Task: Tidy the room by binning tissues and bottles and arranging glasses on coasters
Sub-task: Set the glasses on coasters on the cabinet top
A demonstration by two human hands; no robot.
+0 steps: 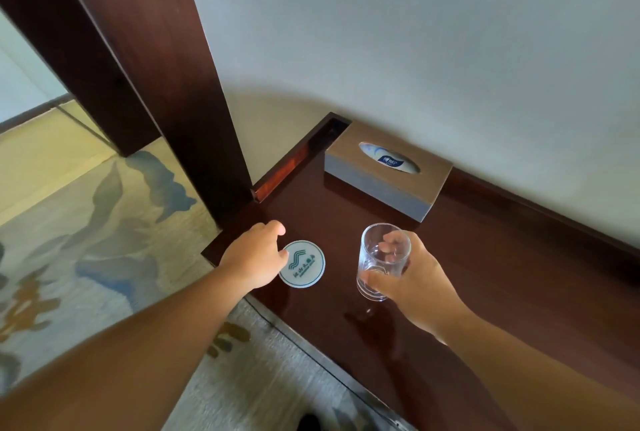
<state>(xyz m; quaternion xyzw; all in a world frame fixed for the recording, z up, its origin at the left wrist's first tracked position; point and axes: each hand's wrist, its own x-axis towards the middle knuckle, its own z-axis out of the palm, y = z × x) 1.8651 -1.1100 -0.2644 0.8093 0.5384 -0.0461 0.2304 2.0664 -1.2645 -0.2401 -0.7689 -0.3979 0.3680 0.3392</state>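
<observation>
Gripping the glass [382, 262] in my right hand [412, 278], my left hand [256, 257] fingers press the coaster [302, 264] steady beside it.

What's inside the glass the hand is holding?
The clear drinking glass looks empty; only the right hand's fingers show through its wall. What lies directly under its base on the dark wooden table is covered.

The left hand [254, 257] is reaching forward, palm down with fingers curled (fingertips hidden), while the right hand [412, 278] is gripping, thumb opposing fingers, forearm extended
</observation>
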